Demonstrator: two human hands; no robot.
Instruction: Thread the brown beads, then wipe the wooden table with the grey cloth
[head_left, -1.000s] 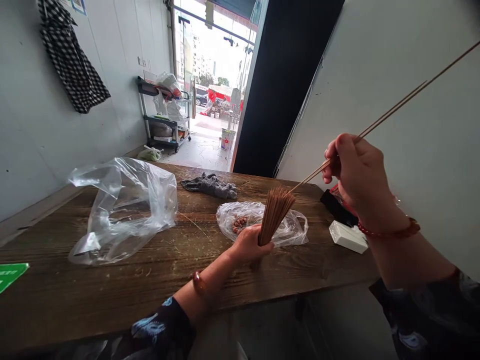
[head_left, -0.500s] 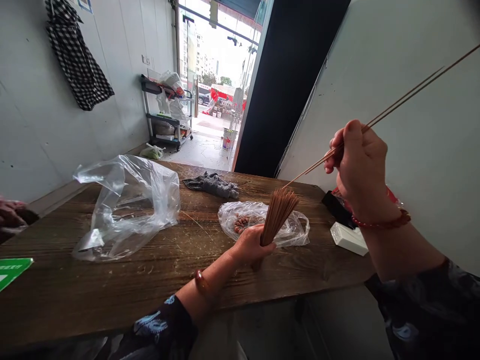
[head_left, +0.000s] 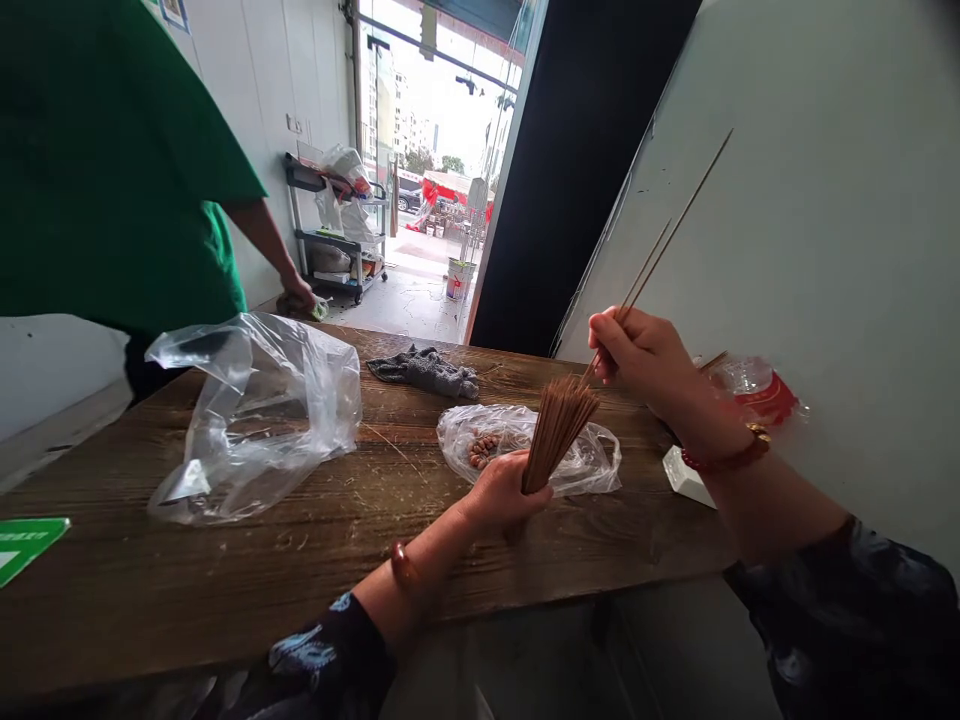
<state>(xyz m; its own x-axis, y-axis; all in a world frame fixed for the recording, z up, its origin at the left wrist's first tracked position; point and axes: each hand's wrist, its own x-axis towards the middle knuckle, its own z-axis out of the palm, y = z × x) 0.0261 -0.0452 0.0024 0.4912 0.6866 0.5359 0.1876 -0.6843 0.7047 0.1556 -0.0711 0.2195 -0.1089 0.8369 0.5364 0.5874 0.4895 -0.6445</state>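
My left hand (head_left: 504,492) is wrapped round a thick bundle of thin brown sticks (head_left: 559,430), held upright with a slight lean to the right above the table. Pinched in my right hand (head_left: 636,352) are a couple of loose thin sticks (head_left: 675,226), slanting up to the right. Their lower ends reach the top of the bundle; whether they go in among the others I cannot tell. Behind the bundle lies a clear plastic bag (head_left: 592,458) with small reddish-brown pieces (head_left: 482,449) in it.
On the wooden table (head_left: 315,570) are a large clear plastic bag (head_left: 307,400), a grey cloth (head_left: 424,372), a green card (head_left: 30,545), a white box (head_left: 686,478) and a red package (head_left: 765,395). A person in green (head_left: 112,190) stands at left, near a cart (head_left: 337,220).
My right hand has moved left and down with the sticks, which now stand steeper. My left hand keeps its place. A person in green has come into view at left.
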